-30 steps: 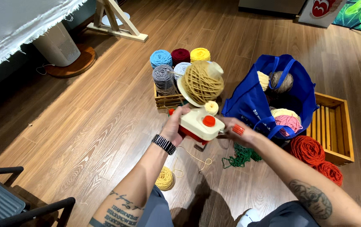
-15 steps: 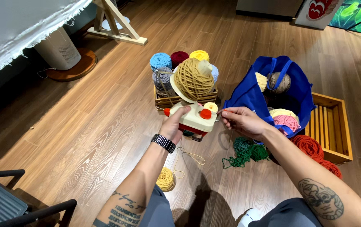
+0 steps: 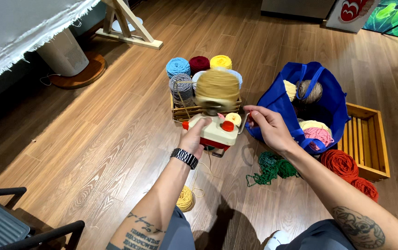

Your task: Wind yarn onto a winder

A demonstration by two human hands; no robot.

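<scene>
Since half a second ago the mustard-yellow cake of yarn (image 3: pixel 217 89) on the winder has blurred into a spin, and the right hand (image 3: pixel 268 127) has swung up to the right side of the machine.

That right hand is pinched shut on the thin metal crank handle (image 3: pixel 246 119) of the cream and red plastic yarn winder (image 3: pixel 216 132). The left hand (image 3: pixel 195 138), with a dark metal watch (image 3: pixel 184 158) on its wrist, is clamped around the winder's near left side and holds it up above the wooden plank floor (image 3: pixel 92 153). Both hands are apart, one on each side of the winder.

Just behind the winder stands a small slatted wooden crate (image 3: pixel 185 112) with grey, light blue, dark red and yellow yarn balls; a thin strand runs from the winder toward the grey ball (image 3: pixel 181 88). To the right, beside the right hand, an open blue fabric bag (image 3: pixel 331 99) holds more balls of cream, brown and pink yarn. Right of the bag sits a larger empty wooden crate (image 3: pixel 365 139), with two orange-red yarn coils (image 3: pixel 342 163) on the floor near it. A loose green tangle of yarn (image 3: pixel 273 167) lies on the floor under the right forearm, and a small yellow yarn ball (image 3: pixel 186 199) lies beside the left forearm. Far left, a frayed white cloth (image 3: pixel 18 32) hangs above a grey cylindrical appliance (image 3: pixel 64 55).
</scene>
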